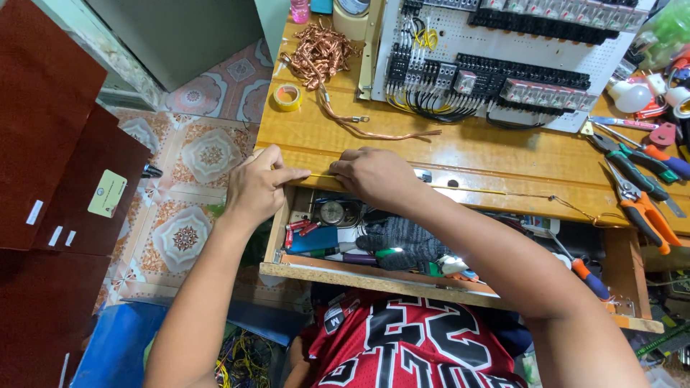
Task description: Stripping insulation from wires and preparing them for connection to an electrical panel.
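I pinch a thin yellow wire (321, 174) between both my hands at the front edge of the table (460, 154). My left hand (257, 185) grips its near end, fingers closed on it; my right hand (374, 174) is closed over it just beside, to the right. The wire's long axis runs left to right along the table edge, trailing on past my right hand toward the orange-handled pliers (647, 214). Below my hands the drawer (374, 282) stands open.

Glossy varnished wooden bench (489, 154), shiny copper wire coil (320, 54), rough chipboard drawer front (374, 280).
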